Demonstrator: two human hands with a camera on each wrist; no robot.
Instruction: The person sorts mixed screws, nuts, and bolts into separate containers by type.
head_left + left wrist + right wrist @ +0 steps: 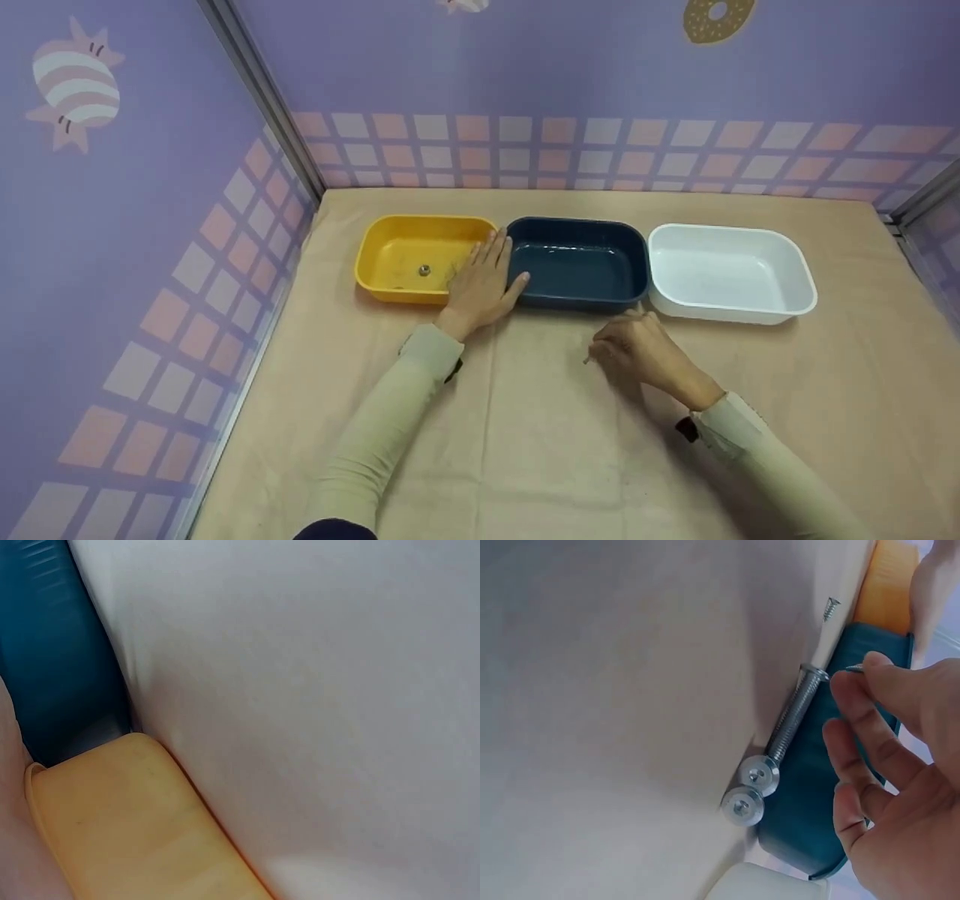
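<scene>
Metal tip [854,668] shows between the thumb and forefinger of the right hand [649,351], on the near side of the blue tray [577,277]. That hand is curled into a pinch on it, the other fingers bent inward; the fingers cover the rest, so its length cannot be told.

On the counter [555,472], along the blue tray's near side, lie a long bolt [796,714] and two round bolt heads [750,791], with a small screw [831,609] farther toward the blue tray's left end. The long bolt's axis runs roughly parallel to that near side. The right hand is clearly the nearer one to this hardware and hides most of it in the head view.

At the blue tray's left end, the left hand [484,289] lies flat, fingers straight across the join with the yellow tray [386,259], thumb spread over the blue rim; it grips nothing. Left of the blue tray, the yellow one has a metal piece [424,270] inside; to the right stands the white tray [727,281]. Beyond rises a patterned wall [570,67]. No brand, label or writing can be read.
</scene>
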